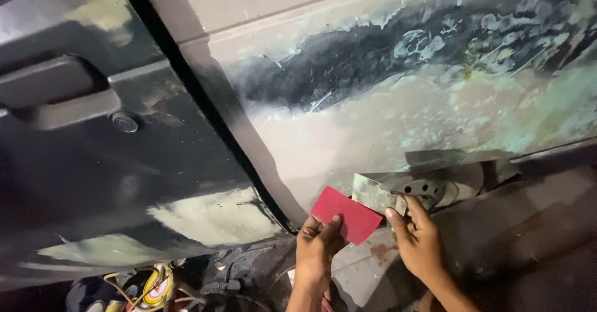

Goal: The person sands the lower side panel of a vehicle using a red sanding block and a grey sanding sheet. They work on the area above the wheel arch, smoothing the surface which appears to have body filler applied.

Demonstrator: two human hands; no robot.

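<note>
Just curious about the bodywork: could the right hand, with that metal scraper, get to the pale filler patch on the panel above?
Probably yes: the right hand holds the scraper just below the filler patch, with nothing between them.

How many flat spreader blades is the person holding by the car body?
2: a red spreader in the left hand, and a grey, filler-smeared spreader in the right hand. Others may be out of view.

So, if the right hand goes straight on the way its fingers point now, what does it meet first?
Probably the filler-covered car panel. The right hand holds a metal scraper pointing up toward it, beside the red card in the left hand. Depth is unclear.
</note>
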